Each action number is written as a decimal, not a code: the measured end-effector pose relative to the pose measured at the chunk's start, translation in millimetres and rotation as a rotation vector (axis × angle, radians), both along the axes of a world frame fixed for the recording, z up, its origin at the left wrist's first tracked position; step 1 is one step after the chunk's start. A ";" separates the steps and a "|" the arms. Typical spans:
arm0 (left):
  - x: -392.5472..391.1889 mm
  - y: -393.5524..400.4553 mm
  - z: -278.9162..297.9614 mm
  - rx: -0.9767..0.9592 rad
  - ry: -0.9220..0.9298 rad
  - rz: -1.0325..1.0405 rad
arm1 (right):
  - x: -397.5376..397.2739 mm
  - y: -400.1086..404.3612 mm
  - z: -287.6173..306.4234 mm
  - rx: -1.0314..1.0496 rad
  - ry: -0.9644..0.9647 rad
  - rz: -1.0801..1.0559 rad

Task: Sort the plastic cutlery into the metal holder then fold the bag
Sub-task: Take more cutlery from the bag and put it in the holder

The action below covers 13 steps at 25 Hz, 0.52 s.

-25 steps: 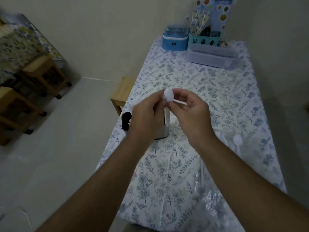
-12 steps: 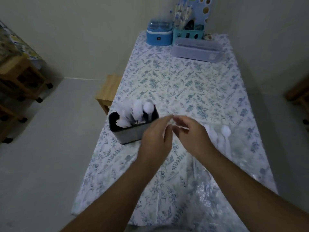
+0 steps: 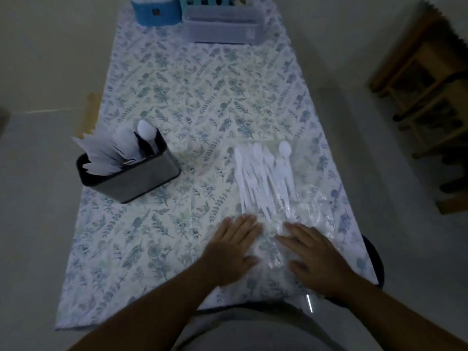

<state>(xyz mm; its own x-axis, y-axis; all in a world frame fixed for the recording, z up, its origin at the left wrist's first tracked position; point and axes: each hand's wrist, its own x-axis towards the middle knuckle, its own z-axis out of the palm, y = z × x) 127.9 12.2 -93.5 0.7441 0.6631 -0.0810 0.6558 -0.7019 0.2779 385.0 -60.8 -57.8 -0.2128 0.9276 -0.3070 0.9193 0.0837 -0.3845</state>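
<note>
A metal holder (image 3: pixel 141 177) stands on the left of the table with several white plastic spoons and knives upright in it. To its right a heap of white plastic cutlery (image 3: pixel 264 173) lies on the clear plastic bag (image 3: pixel 307 206). My left hand (image 3: pixel 231 248) and my right hand (image 3: pixel 316 258) rest flat, palms down, fingers spread, on the near end of the bag, just below the cutlery heap. Neither hand holds anything.
The table wears a floral cloth (image 3: pixel 192 79). At its far end stand a blue box (image 3: pixel 155 8) and a grey lidded container (image 3: pixel 222 29). A wooden stool (image 3: pixel 90 112) sits left of the table, and wooden furniture (image 3: pixel 430 97) stands on the right.
My hands let go of the spoon they held above the holder, moved right and down, and now lie flat on the bag. The camera tilted down.
</note>
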 end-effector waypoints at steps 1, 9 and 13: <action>-0.8 9.8 2.2 0.041 0.049 -0.029 | -2.7 -2.0 -2.6 -0.007 -0.025 -0.020; -29.4 -1.6 25.1 -0.023 0.052 -0.043 | -78.2 33.8 6.6 -0.062 0.000 -0.374; -48.3 -8.2 13.9 -0.023 0.152 0.086 | -86.8 28.1 7.0 0.044 -0.016 -0.195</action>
<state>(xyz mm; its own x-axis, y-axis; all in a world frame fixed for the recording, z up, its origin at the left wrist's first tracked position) 79.6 4.0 -79.6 0.6625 0.7207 -0.2040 0.7490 -0.6358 0.1863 298.2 -32.7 -50.8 -0.0230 0.9635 -0.2666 0.9256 -0.0803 -0.3700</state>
